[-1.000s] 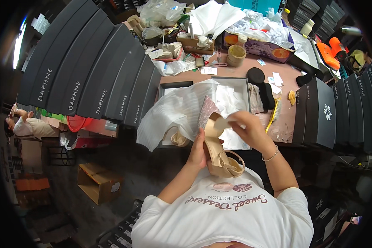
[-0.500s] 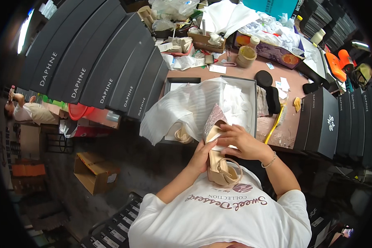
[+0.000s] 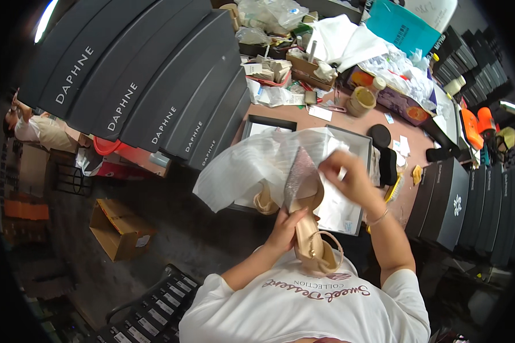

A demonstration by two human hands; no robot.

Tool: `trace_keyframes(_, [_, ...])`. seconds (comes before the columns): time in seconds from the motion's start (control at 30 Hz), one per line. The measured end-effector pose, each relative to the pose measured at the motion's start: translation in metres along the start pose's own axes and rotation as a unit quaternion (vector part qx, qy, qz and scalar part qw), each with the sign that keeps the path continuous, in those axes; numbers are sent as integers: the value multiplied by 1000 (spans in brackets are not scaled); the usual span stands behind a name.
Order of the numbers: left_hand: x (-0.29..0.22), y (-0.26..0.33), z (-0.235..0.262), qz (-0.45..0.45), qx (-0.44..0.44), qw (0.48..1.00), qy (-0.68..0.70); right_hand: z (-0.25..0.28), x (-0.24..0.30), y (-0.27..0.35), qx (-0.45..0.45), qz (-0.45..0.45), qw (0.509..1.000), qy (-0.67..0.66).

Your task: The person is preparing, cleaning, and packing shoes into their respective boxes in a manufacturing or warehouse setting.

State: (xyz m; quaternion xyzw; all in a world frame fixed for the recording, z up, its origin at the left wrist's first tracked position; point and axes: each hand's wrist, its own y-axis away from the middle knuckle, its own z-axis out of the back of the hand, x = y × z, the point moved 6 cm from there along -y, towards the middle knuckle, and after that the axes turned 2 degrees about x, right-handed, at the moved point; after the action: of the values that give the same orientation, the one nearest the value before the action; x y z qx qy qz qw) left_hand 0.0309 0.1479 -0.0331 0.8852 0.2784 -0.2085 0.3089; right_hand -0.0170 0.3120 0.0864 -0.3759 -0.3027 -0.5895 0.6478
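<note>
A pointed shoe (image 3: 304,177) with a glittery pink toe, beige insole and ankle strap is tilted in front of my chest, toe pointing away. My left hand (image 3: 288,228) is closed round its middle, thumb on the insole. My right hand (image 3: 349,180) is raised beside the toe, apart from it, with fingers curled and somewhat blurred; whether something small is in them is hidden. Beyond the shoe lies an open grey shoebox (image 3: 357,212) with white paper inside. White tissue (image 3: 234,171) drapes over its left part, and a second beige shoe (image 3: 264,200) shows partly beneath.
Dark shoeboxes (image 3: 154,86) stand in a tall row at left, with more (image 3: 440,200) at right. A jar (image 3: 361,102), round black pad (image 3: 379,136), yellow brush (image 3: 393,188) and a carton of crumpled paper (image 3: 397,71) are on the table. A cardboard box (image 3: 120,228) sits on the floor.
My right hand has lifted off the shoe's insole and moved up and right. White paper seen at the shoe's opening no longer shows there. The whole view has shifted slightly.
</note>
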Motion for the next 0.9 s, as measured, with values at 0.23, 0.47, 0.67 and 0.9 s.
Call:
trace_keyframes(0.23, [-37, 10, 20, -62, -92, 992, 64, -57, -60, -152, 0, 91, 980, 175])
trace_keyframes(0.47, [-33, 17, 35, -33, -120, 985, 122, -173, -77, -82, 216, 210, 918, 257])
trace_keyframes(0.67, [-33, 11, 34, -16, -103, 989, 109, -134, -90, -151, 163, 43, 945, 279])
trace_keyframes(0.9, [-34, 9, 38, 0, -70, 988, 134, -142, -141, -175, 195, -19, 906, 377])
